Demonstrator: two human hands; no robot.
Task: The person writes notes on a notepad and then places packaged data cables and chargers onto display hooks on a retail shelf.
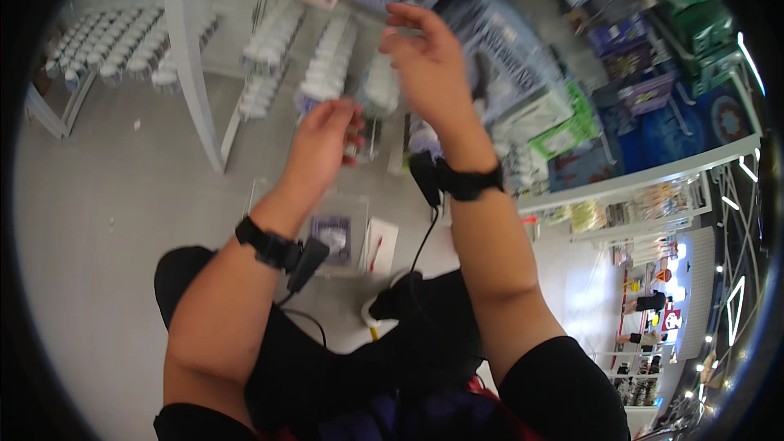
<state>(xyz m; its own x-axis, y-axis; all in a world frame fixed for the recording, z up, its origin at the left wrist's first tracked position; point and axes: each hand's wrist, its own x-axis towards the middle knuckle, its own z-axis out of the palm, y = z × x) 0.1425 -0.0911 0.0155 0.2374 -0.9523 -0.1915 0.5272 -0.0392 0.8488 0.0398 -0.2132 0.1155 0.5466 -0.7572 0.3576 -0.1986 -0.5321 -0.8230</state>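
My left hand [321, 144] is raised before the lower ends of the hanging rows, its fingers loosely apart and no item visible in it. Nearest to it is a row of white-topped small packages [331, 55], stacked closely one behind another. Higher and to the right, my right hand [429, 64] has bent, separated fingers and appears to hold nothing. It overlaps another row of pale packages [378, 82] and a large grey-blue boxed product [502, 43]. Both hands are slightly blurred, so light contact with the goods cannot be told.
On the floor lies a clear plastic bin [361, 211] near a purple package [332, 242] and white paper [384, 245] with a red pen [376, 254]. A white shelf upright [190, 61] stands left. Green boxes [566, 128] hang right. Distant people [650, 302] are behind.
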